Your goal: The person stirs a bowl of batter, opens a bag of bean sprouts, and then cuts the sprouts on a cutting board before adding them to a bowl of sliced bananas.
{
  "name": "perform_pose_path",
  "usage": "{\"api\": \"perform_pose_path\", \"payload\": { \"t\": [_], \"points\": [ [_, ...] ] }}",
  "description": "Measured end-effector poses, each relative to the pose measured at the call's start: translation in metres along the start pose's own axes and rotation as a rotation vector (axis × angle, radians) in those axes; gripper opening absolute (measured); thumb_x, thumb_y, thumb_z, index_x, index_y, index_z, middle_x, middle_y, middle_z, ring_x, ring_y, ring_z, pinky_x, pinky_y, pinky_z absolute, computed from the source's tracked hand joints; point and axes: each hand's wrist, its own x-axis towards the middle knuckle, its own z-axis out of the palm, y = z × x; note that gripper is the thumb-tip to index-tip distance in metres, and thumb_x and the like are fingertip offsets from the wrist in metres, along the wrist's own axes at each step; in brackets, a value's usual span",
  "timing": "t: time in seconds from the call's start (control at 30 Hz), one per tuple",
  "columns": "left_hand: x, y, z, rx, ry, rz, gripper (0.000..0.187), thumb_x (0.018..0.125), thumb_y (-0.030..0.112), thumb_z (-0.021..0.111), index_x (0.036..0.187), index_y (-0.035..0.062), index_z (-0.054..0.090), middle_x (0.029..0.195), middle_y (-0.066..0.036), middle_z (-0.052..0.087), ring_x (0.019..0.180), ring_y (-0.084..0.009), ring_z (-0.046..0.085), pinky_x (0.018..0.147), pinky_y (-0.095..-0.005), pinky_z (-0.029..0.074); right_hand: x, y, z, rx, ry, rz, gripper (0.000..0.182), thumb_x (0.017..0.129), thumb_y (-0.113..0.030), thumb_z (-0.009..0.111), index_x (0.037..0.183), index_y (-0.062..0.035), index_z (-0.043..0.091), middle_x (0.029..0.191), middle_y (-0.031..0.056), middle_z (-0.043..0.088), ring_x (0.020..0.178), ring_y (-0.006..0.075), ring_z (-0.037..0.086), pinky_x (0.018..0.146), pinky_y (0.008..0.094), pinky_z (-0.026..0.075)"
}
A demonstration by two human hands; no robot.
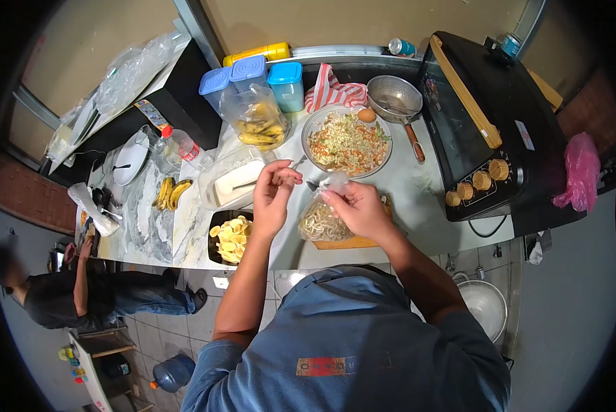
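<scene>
My right hand (pixel 359 207) pinches the gathered neck of a clear plastic bag (pixel 323 221), which looks full of bean sprouts. The bag hangs over the counter's front edge, in front of a wooden board (pixel 349 243) that it partly hides. To the left of the bag, my left hand (pixel 273 199) is raised with its fingers curled toward the thumb; anything between them is too small to make out. Beyond both hands lies a round tray (pixel 312 156) of chopped vegetables, with a brown egg (pixel 367 115) on its far rim.
Left of my hands are a container of white batter (pixel 234 187), a black tray of sliced bananas (pixel 231 239) and loose bananas (pixel 172 193). A saucepan (pixel 395 96) and a black oven (pixel 476 137) stand at right. Another person (pixel 61 295) works at far left.
</scene>
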Motion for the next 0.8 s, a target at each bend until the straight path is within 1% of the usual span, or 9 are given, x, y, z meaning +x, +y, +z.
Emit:
{"api": "perform_pose_path", "payload": {
  "t": [0.1, 0.17, 0.23, 0.33, 0.43, 0.5, 0.6, 0.67, 0.8],
  "points": [
    [-0.005, -0.013, -0.009, 0.276, -0.071, -0.034, 0.037, 0.087, 0.000, 0.057, 0.123, 0.0034, 0.051, 0.102, -0.006, 0.064, 0.100, -0.0137, 0.057, 0.089, -0.0292, 0.042, 0.000, 0.001, -0.005, -0.198, -0.022, -0.011, 0.016, 0.093, -0.012, 0.062, 0.101, 0.0010, 0.067, 0.074, -0.0022, 0.063, 0.065, 0.0020, 0.053, 0.058, 0.0204, 0.042],
    [-0.008, -0.011, -0.010, 0.502, -0.295, -0.138, 0.045, 0.082, 0.001, 0.058, 0.126, 0.0047, 0.050, 0.106, -0.003, 0.063, 0.103, -0.0130, 0.056, 0.091, -0.0295, 0.040, -0.001, 0.002, -0.005, -0.194, -0.013, -0.060, 0.017, 0.093, -0.012, 0.061, 0.102, 0.0016, 0.066, 0.076, 0.0000, 0.063, 0.066, 0.0034, 0.052, 0.058, 0.0217, 0.043],
    [-0.013, -0.013, -0.009, 0.449, -0.306, -0.167, 0.044, 0.080, 0.004, 0.059, 0.124, 0.0039, 0.052, 0.107, -0.003, 0.064, 0.102, -0.0144, 0.056, 0.091, -0.0295, 0.041, -0.004, 0.002, -0.005, -0.192, -0.008, -0.101, 0.018, 0.093, -0.012, 0.061, 0.102, 0.0021, 0.066, 0.078, 0.0023, 0.063, 0.067, 0.0048, 0.052, 0.059, 0.0231, 0.043],
    [-0.016, -0.025, -0.012, 0.356, -0.327, -0.245, 0.021, 0.082, 0.008, 0.068, 0.101, 0.0009, 0.063, 0.092, -0.002, 0.063, 0.091, -0.0131, 0.057, 0.085, -0.0276, 0.043, -0.008, 0.000, -0.003, -0.126, -0.024, -0.118, 0.019, 0.095, -0.011, 0.057, 0.106, 0.0013, 0.064, 0.085, 0.0042, 0.065, 0.073, 0.0058, 0.053, 0.066, 0.0236, 0.045],
    [-0.015, -0.023, -0.009, 0.472, -0.329, -0.147, 0.016, 0.082, 0.008, 0.071, 0.094, 0.0001, 0.064, 0.083, 0.000, 0.060, 0.084, -0.0105, 0.054, 0.082, -0.0263, 0.043, -0.010, -0.005, -0.007, -0.147, -0.065, -0.033, 0.018, 0.096, -0.011, 0.055, 0.107, 0.0006, 0.064, 0.085, 0.0040, 0.065, 0.074, 0.0065, 0.053, 0.069, 0.0244, 0.046],
    [-0.016, -0.027, -0.011, 0.372, -0.292, -0.203, 0.011, 0.082, 0.004, 0.071, 0.088, -0.0002, 0.063, 0.081, 0.001, 0.058, 0.082, -0.0097, 0.052, 0.079, -0.0259, 0.043, -0.009, -0.007, -0.008, -0.127, 0.013, -0.091, 0.017, 0.097, -0.012, 0.055, 0.105, -0.0001, 0.064, 0.083, 0.0017, 0.063, 0.074, 0.0056, 0.053, 0.067, 0.0235, 0.045],
    [-0.018, -0.028, -0.014, 0.272, -0.249, -0.204, 0.019, 0.085, 0.001, 0.068, 0.103, 0.0038, 0.065, 0.089, 0.004, 0.061, 0.087, -0.0081, 0.054, 0.080, -0.0244, 0.043, -0.008, -0.003, -0.017, -0.087, 0.054, -0.082, 0.015, 0.096, -0.012, 0.056, 0.102, 0.0003, 0.063, 0.081, -0.0002, 0.062, 0.071, 0.0035, 0.051, 0.065, 0.0220, 0.044],
    [-0.019, -0.027, -0.012, 0.069, -0.121, -0.303, 0.040, 0.084, 0.000, 0.069, 0.123, 0.0040, 0.061, 0.093, 0.003, 0.059, 0.089, -0.0081, 0.052, 0.081, -0.0244, 0.042, -0.011, -0.002, -0.025, -0.041, 0.027, -0.023, 0.011, 0.097, -0.007, 0.055, 0.102, 0.0013, 0.059, 0.087, 0.0004, 0.063, 0.078, 0.0036, 0.054, 0.070, 0.0201, 0.044],
    [-0.017, -0.021, -0.004, 0.152, -0.155, -0.276, 0.048, 0.084, -0.004, 0.065, 0.130, 0.0028, 0.055, 0.093, 0.005, 0.055, 0.088, -0.0041, 0.050, 0.080, -0.0219, 0.041, -0.011, 0.009, -0.033, -0.149, 0.025, 0.021, 0.011, 0.097, -0.008, 0.055, 0.101, 0.0008, 0.059, 0.086, -0.0002, 0.061, 0.075, 0.0037, 0.053, 0.069, 0.0204, 0.043]
  ]
}}
